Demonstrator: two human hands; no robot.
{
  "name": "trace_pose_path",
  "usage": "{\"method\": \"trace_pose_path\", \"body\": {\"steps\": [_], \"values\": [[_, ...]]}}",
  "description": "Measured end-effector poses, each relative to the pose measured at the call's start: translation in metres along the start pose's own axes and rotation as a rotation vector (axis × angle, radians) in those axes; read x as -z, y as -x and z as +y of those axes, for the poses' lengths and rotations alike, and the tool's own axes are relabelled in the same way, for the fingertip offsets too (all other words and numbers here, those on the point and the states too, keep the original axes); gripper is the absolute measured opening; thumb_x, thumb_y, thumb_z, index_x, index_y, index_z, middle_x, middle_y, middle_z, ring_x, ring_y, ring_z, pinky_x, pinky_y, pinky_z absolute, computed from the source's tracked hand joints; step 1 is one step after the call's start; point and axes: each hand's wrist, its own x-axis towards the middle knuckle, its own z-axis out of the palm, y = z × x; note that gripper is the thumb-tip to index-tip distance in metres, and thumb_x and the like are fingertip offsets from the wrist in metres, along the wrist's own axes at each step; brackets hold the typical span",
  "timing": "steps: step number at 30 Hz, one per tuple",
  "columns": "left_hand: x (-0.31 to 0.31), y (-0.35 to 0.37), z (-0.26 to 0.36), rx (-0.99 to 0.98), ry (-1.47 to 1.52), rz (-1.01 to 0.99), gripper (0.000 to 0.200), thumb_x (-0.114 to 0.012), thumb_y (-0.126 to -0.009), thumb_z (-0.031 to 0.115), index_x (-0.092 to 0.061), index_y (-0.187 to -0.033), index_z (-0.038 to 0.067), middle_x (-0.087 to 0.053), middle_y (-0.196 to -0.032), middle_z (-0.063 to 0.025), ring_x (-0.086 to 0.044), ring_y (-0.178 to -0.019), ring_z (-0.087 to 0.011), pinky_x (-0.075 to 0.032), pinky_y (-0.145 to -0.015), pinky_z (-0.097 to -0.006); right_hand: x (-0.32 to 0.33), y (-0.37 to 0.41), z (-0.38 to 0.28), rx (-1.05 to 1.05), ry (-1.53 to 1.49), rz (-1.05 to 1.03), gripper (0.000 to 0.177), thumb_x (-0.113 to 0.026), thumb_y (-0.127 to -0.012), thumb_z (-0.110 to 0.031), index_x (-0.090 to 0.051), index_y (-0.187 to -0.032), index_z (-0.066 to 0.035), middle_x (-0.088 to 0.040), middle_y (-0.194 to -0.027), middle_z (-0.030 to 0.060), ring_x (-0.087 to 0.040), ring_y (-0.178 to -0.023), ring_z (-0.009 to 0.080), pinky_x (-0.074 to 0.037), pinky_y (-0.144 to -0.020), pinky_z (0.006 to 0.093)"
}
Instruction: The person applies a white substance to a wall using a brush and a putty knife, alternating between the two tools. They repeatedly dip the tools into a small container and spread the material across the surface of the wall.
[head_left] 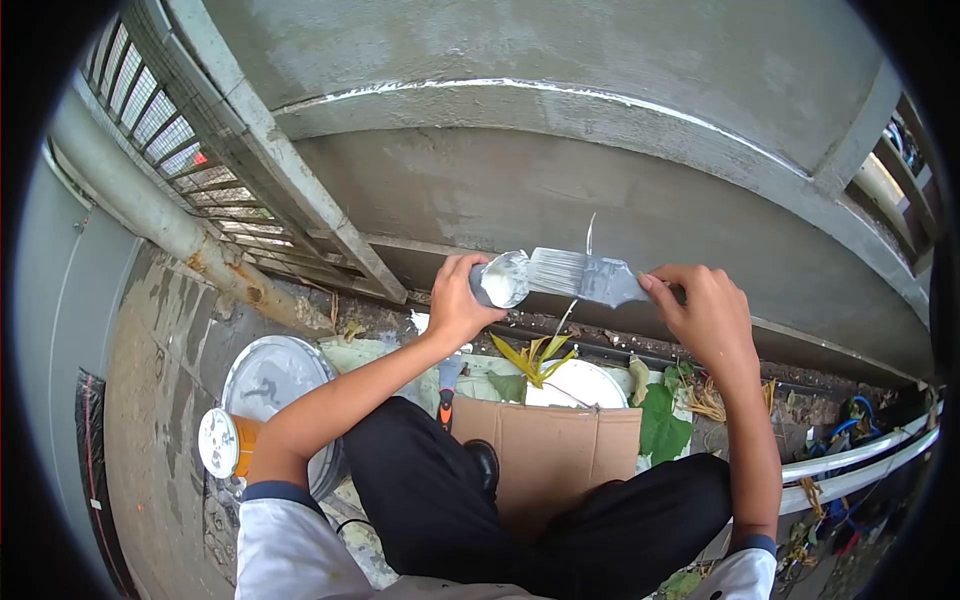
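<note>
My left hand (pixel 462 300) is wrapped round a small grey cup (pixel 482 287), its mouth tipped toward me and to the right, with white paint (pixel 502 280) inside and smeared on the rim. Between thumb and fingers, my right hand (pixel 705 312) pinches the end of a flat paintbrush (pixel 606 280). The brush points left, and its white-coated bristles (pixel 556 270) lie right at the cup's rim. Both hands are raised in front of the wall, above my knees.
Ahead is a grey wall (pixel 560 190) with a ledge. A large bucket (pixel 262 375) and an orange-and-white tub (pixel 222 443) stand at left. Cardboard (pixel 560 450), a scraper (pixel 447 390), a white lid (pixel 580 385) and leaves (pixel 660 425) lie before me. A metal gate (pixel 190 150) rises left.
</note>
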Motion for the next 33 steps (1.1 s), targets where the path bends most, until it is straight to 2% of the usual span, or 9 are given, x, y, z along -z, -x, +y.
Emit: {"method": "trace_pose_path", "body": {"steps": [2, 9, 15, 23, 26, 30, 33], "values": [[0.0, 0.0, 0.003, -0.052, 0.018, 0.003, 0.064, -0.084, -0.047, 0.01, -0.057, -0.106, 0.007, -0.055, -0.105, -0.0116, -0.055, -0.101, -0.0322, -0.046, -0.088, -0.0403, -0.007, 0.004, 0.005, -0.076, -0.027, -0.024, 0.024, -0.064, -0.085, -0.034, -0.074, -0.09, -0.013, -0.066, -0.069, 0.0162, -0.064, -0.07, 0.0348, -0.051, -0.065, 0.0417], [-0.003, 0.0, 0.015, -0.124, -0.037, 0.008, 0.063, -0.083, -0.047, 0.009, -0.057, -0.104, 0.007, -0.056, -0.105, -0.0106, -0.057, -0.098, -0.0309, -0.048, -0.086, -0.0381, -0.009, 0.005, -0.007, -0.106, -0.06, -0.078, 0.022, -0.065, -0.083, -0.032, -0.074, -0.091, -0.013, -0.067, -0.071, 0.0163, -0.065, -0.069, 0.035, -0.051, -0.066, 0.0419], [-0.003, 0.002, 0.026, -0.157, -0.063, -0.018, 0.064, -0.084, -0.047, 0.008, -0.057, -0.105, 0.008, -0.056, -0.106, -0.0086, -0.056, -0.1, -0.0299, -0.047, -0.087, -0.0386, -0.025, 0.004, -0.014, -0.057, -0.013, -0.033, 0.02, -0.064, -0.084, -0.029, -0.074, -0.089, -0.012, -0.067, -0.072, 0.0175, -0.066, -0.07, 0.0349, -0.052, -0.065, 0.0428], [-0.008, 0.004, 0.029, -0.272, -0.187, -0.032, 0.066, -0.084, -0.044, 0.012, -0.058, -0.105, 0.011, -0.056, -0.106, -0.0046, -0.056, -0.1, -0.0269, -0.044, -0.083, -0.0387, -0.048, -0.002, -0.016, -0.03, 0.066, -0.116, 0.023, -0.064, -0.085, -0.031, -0.074, -0.087, -0.011, -0.067, -0.072, 0.018, -0.066, -0.07, 0.0355, -0.053, -0.065, 0.043], [-0.008, 0.003, 0.028, -0.229, -0.171, -0.039, 0.065, -0.084, -0.045, 0.012, -0.058, -0.104, 0.011, -0.056, -0.106, -0.0048, -0.056, -0.1, -0.0271, -0.043, -0.083, -0.0388, -0.05, -0.003, -0.014, -0.023, 0.07, -0.103, 0.025, -0.062, -0.086, -0.029, -0.072, -0.08, -0.007, -0.067, -0.073, 0.0181, -0.066, -0.071, 0.0355, -0.053, -0.066, 0.0442], [-0.007, -0.002, 0.028, -0.179, -0.137, 0.0, 0.064, -0.085, -0.046, 0.012, -0.059, -0.104, 0.011, -0.056, -0.106, -0.0061, -0.057, -0.099, -0.0283, -0.045, -0.083, -0.0389, -0.029, -0.003, -0.013, -0.046, 0.006, -0.106, 0.026, -0.063, -0.085, -0.031, -0.073, -0.083, -0.008, -0.067, -0.074, 0.0176, -0.066, -0.07, 0.0351, -0.052, -0.065, 0.0445], [-0.009, -0.005, 0.023, -0.106, -0.064, 0.026, 0.063, -0.086, -0.048, 0.017, -0.058, -0.104, 0.007, -0.057, -0.104, -0.0092, -0.058, -0.098, -0.0298, -0.047, -0.083, -0.039, -0.023, -0.006, -0.007, -0.106, -0.023, -0.101, 0.028, -0.064, -0.085, -0.034, -0.074, -0.086, -0.008, -0.068, -0.074, 0.0171, -0.066, -0.071, 0.0351, -0.052, -0.065, 0.0435]]}}
